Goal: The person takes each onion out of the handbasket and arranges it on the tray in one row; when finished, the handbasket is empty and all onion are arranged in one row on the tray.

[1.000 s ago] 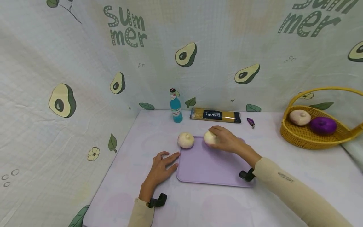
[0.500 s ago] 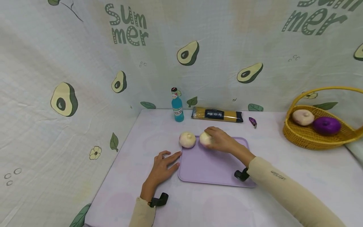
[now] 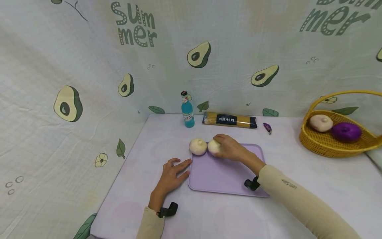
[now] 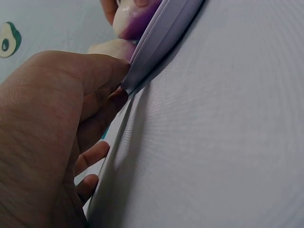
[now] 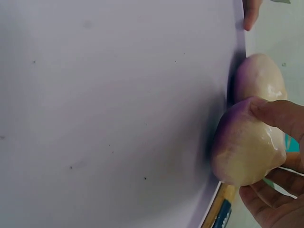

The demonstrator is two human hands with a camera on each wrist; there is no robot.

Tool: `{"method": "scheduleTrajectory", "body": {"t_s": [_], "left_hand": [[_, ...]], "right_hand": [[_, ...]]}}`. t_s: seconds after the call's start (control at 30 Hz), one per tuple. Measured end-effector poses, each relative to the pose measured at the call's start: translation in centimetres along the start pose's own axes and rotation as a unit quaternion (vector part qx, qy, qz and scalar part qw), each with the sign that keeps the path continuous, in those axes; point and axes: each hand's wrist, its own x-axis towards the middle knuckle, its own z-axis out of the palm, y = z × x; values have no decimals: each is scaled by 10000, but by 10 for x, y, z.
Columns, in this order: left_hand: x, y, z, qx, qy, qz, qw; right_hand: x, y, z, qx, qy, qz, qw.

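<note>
A purple-and-white turnip (image 3: 213,147) sits at the back of the lilac tray (image 3: 223,179), gripped by my right hand (image 3: 229,148). In the right wrist view the thumb lies on one side of this turnip (image 5: 247,147) and the fingers curl round the other. A second turnip (image 3: 198,146) stands beside it at the tray's back left corner, close against the held one. My left hand (image 3: 171,176) rests with relaxed, spread fingers at the tray's left edge. Its fingertips touch the tray rim (image 4: 152,42) in the left wrist view.
Behind the tray are a blue bottle (image 3: 187,113), a pack of spaghetti (image 3: 243,121) and a small purple wrapped item (image 3: 267,128). A yellow wicker basket (image 3: 316,146) at the right holds a pale bulb (image 3: 321,123) and a purple onion (image 3: 346,132).
My right hand has slid left along the tray's back with its turnip, closing the gap to the second turnip. The left hand stays at the tray's edge.
</note>
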Motion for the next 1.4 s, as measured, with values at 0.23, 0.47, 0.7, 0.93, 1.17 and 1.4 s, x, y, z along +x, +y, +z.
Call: {"method": "scheduleTrajectory", "body": {"t_s": [0.23,0.47,0.7,0.93,1.17,1.4], "left_hand": [[5,7,2,49,-61,57,10000],[9,12,2,53,-78,149,9998],[13,14,3,17,-21,229,9997],[11,12,3,-55,-7,173,9998],[5,6,2,-70,-31,72,9999],[-2,2,0,-140,126,87,9998]], "right_hand": [[-2,4,-1,-85,4,49,10000],[-6,6,-5,-99,-9,215,9997],[-15,6,-10,204,-89,320,9992],[-29,8,-19,217,104,300,9993],[-46,19,-34,104,339,293,9989],[-62,34,-50,-57,537,268,9982]]}}
